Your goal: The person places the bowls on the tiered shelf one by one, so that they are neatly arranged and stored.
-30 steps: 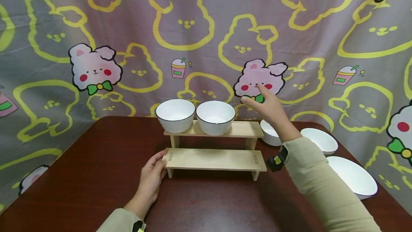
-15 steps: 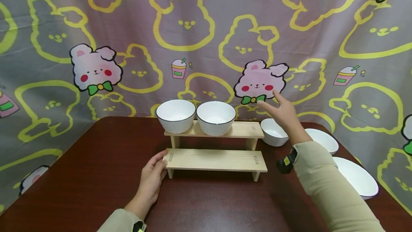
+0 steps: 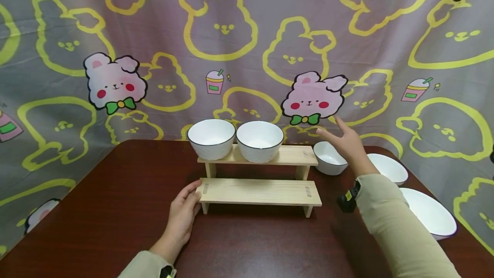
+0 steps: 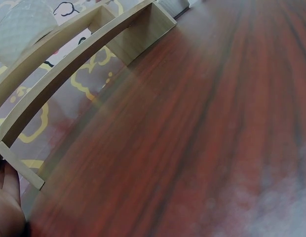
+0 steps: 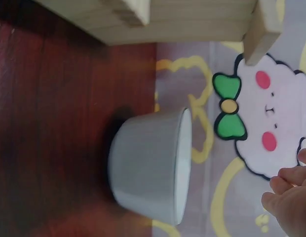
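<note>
A two-tier wooden shelf rack (image 3: 258,191) stands mid-table. My left hand (image 3: 180,216) grips the left end of its lower board; in the left wrist view that hand (image 4: 7,207) shows only partly, beside the rack's leg. Two white bowls with dark rims, a left bowl (image 3: 211,139) and a right bowl (image 3: 259,141), sit side by side on the upper board. My right hand (image 3: 349,146) hovers, fingers spread and holding nothing, above and slightly right of a third white bowl (image 3: 328,158) on the table. The right wrist view shows this bowl (image 5: 148,165) apart from the fingers.
Two wider white dishes stand along the table's right side, a farther dish (image 3: 387,167) and a nearer dish (image 3: 428,213) partly behind the right sleeve. A patterned curtain (image 3: 247,72) hangs behind the dark red-brown table (image 3: 115,209).
My right hand has moved right and down, from beside the upper board to over the third bowl, which is more visible now. The left hand and the rack stay put.
</note>
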The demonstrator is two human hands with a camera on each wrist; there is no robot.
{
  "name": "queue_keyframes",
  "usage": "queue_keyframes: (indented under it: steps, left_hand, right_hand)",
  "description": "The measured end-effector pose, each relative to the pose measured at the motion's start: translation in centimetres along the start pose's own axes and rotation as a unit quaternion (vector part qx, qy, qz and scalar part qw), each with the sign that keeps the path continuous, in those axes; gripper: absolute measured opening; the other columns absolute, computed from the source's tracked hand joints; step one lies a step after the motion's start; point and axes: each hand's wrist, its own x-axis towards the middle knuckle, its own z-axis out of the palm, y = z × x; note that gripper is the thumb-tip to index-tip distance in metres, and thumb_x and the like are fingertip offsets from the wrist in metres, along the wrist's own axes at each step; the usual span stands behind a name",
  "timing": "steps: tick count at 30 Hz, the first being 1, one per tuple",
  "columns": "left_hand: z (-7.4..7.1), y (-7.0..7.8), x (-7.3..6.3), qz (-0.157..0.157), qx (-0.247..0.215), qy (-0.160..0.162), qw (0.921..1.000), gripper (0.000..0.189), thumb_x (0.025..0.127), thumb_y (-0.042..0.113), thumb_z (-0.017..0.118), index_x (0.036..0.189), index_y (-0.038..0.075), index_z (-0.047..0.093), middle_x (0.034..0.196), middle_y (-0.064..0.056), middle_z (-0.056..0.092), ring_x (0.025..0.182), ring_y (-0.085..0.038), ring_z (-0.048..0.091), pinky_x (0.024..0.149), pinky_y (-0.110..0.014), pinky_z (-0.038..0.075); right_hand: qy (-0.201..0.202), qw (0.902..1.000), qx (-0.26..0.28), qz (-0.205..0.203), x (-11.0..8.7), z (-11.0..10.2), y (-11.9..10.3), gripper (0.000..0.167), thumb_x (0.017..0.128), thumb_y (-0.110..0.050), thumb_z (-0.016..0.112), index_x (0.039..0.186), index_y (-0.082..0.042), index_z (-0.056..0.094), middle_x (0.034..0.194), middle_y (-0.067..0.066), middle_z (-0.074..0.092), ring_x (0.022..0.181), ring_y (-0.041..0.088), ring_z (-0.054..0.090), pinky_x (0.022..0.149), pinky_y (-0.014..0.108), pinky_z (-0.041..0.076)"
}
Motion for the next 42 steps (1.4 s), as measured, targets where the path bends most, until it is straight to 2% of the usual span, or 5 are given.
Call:
queue_keyframes:
  steps: [13,18,25,34,42]
  left_hand:
    - [-0.1,-0.2,0.0,-0.002,-0.005,0.000,1.0000,0.042,0.094,0.003,0.038,0.135,-0.002,0.042,0.140,-0.014,0.039,0.108,-0.003,0.048,0.084,-0.015,0.043]
    - [-0.1,-0.2,-0.2,-0.003,-0.004,-0.002,1.0000,0.042,0.094,0.004,0.039,0.135,-0.001,0.042,0.140,-0.014,0.039,0.109,-0.002,0.048,0.085,-0.015,0.042]
    - [-0.1,-0.2,-0.1,0.009,-0.006,-0.003,0.9999,0.041,0.093,0.003,0.040,0.134,-0.003,0.043,0.139,-0.015,0.039,0.111,-0.006,0.047,0.084,-0.015,0.043]
    - [-0.2,0.0,0.1,-0.003,-0.004,-0.002,1.0000,0.042,0.093,0.004,0.039,0.135,0.000,0.043,0.140,-0.012,0.040,0.110,-0.005,0.048,0.084,-0.015,0.043]
    - [0.0,0.2,0.0,-0.002,-0.009,-0.001,1.0000,0.041,0.094,0.003,0.039,0.134,-0.002,0.043,0.139,-0.013,0.040,0.108,-0.004,0.049,0.084,-0.016,0.043]
  right_hand:
    - [0.001,0.9986,-0.038,0.037,0.3,0.9,3.9,0.102,0.081,-0.066,0.051,0.149,-0.005,0.005,0.151,0.027,0.006,0.135,0.048,0.008,0.103,0.063,0.017]
    - [0.010,0.9988,-0.033,0.034,0.2,1.6,5.1,0.102,0.081,-0.064,0.052,0.148,-0.001,0.007,0.151,0.028,0.004,0.136,0.048,0.005,0.103,0.063,0.015]
    - [0.021,0.9965,-0.073,0.033,0.3,2.6,6.2,0.101,0.082,-0.062,0.051,0.145,0.006,0.010,0.147,0.036,0.001,0.134,0.052,0.006,0.102,0.065,0.015]
    - [0.050,0.9958,-0.072,0.029,0.7,4.3,7.6,0.102,0.080,-0.057,0.058,0.146,0.005,0.010,0.147,0.034,-0.006,0.134,0.051,-0.001,0.102,0.065,0.015]
    - [0.066,0.9938,-0.074,0.051,1.0,4.9,8.2,0.107,0.077,-0.055,0.063,0.146,0.004,0.007,0.147,0.035,-0.010,0.134,0.050,-0.004,0.102,0.066,0.014]
